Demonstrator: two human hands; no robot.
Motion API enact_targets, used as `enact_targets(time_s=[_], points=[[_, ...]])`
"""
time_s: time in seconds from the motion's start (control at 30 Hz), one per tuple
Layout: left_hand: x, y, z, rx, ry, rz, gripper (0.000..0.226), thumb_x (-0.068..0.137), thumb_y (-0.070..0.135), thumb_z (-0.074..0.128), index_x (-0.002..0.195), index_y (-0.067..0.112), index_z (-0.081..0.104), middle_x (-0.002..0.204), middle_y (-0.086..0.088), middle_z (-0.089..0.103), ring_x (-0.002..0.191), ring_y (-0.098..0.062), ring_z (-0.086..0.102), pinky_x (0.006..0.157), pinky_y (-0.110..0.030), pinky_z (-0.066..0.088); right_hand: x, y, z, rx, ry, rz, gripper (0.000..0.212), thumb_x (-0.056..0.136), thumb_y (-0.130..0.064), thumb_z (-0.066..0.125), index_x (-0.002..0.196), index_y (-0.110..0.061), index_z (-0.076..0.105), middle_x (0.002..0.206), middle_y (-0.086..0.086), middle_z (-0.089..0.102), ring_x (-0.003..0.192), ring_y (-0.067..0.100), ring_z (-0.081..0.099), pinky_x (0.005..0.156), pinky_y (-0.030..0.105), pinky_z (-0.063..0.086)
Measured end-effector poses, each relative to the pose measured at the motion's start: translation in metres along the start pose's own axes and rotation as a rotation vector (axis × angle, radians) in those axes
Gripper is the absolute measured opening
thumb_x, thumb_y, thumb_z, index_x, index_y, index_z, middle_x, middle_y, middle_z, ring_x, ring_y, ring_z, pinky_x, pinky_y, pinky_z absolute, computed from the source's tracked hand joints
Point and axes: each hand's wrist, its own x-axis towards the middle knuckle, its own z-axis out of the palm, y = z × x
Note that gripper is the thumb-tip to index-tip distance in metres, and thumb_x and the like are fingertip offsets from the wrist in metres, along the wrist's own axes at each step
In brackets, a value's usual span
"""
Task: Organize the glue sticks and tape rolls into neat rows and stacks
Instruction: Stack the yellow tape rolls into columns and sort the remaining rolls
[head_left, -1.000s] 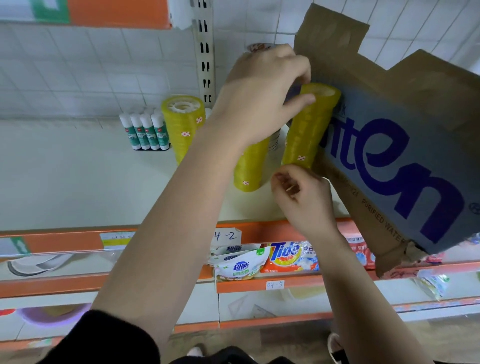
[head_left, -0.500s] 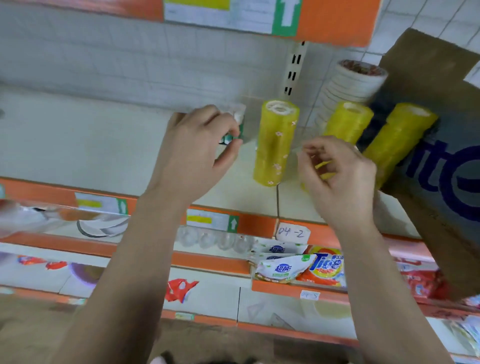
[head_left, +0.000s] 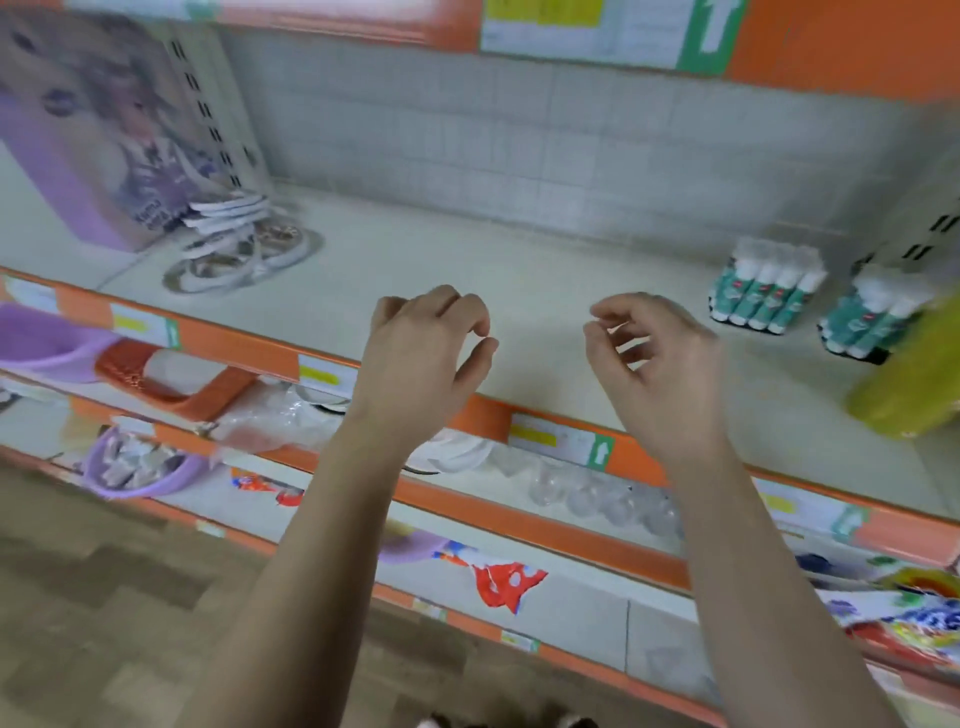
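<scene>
**Base:** What's closest to you?

**Operator:** My two bare forearms, rising from the bottom of view over a wood-pattern floor (head_left: 104, 597). Past them are lower shelves with orange edges. I see a purple basin (head_left: 47, 343) far left, clear cups (head_left: 602, 493) below my right wrist, and a red dotted bag (head_left: 506, 579) lower down.

**Base:** And the grip on each side?

**Operator:** My left hand (head_left: 426, 348) hovers over the front edge of the shelf (head_left: 519, 270). Its fingers are loosely curled, the thumb is near the forefinger, and the grip holds nothing. My right hand (head_left: 654, 364) hangs near it, apart, with fingers loosely bent and the grip empty too. I can't tell whether either one touches the shelf.

**Base:** Where's the stock?

**Operator:** Off to my right. A yellow tape stack (head_left: 904, 384) stands near the shelf front at the edge of view, and it's blurred. The glue sticks (head_left: 763, 291) stand further back in a pack, white caps up. A second pack (head_left: 867, 317) sits just beside them, partly behind the tape. All of it is well apart from my hands.

**Base:** Anything further back?

**Operator:** A purple box (head_left: 104, 145) stands far left at the rear. Just beside it is a heap of white rings (head_left: 244, 249), and I can't make out what they are. A grey tiled wall (head_left: 519, 145) runs behind everything.
</scene>
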Motion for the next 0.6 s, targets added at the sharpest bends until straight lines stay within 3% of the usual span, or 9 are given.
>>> enact_targets(time_s=[0.13, 0.3, 0.6], points=[[-0.007, -0.049, -0.006, -0.018, -0.024, -0.074, 0.021, 0.088, 0.035, 0.048, 0.093, 0.019, 0.063, 0.088, 0.004, 0.062, 0.075, -0.02, 0.062, 0.081, -0.039, 0.04, 0.011, -0.012, 0.053, 0.008, -0.067, -0.007, 0.012, 0.085, -0.02, 0.063, 0.095, -0.017, 0.069, 0.087, -0.007, 0.063, 0.073, 0.011, 0.063, 0.069, 0.035, 0.055], [-0.012, -0.101, -0.008, -0.025, 0.021, -0.175, 0.016, 0.088, 0.03, 0.056, 0.095, 0.019, 0.066, 0.095, 0.004, 0.064, 0.057, -0.013, 0.045, 0.084, -0.039, 0.04, 0.035, -0.023, 0.11, 0.028, -0.113, -0.059, 0.012, 0.085, -0.021, 0.063, 0.093, -0.016, 0.07, 0.092, -0.005, 0.066, 0.075, 0.011, 0.063, 0.071, 0.036, 0.055], [-0.017, -0.21, -0.033, 0.012, 0.063, -0.306, 0.018, 0.087, 0.03, 0.057, 0.095, 0.018, 0.066, 0.095, 0.004, 0.065, 0.079, -0.025, 0.063, 0.082, -0.04, 0.04, 0.075, -0.06, 0.222, 0.071, -0.234, -0.12, 0.014, 0.085, -0.024, 0.062, 0.094, -0.017, 0.07, 0.094, -0.007, 0.065, 0.079, 0.012, 0.061, 0.073, 0.038, 0.053]])
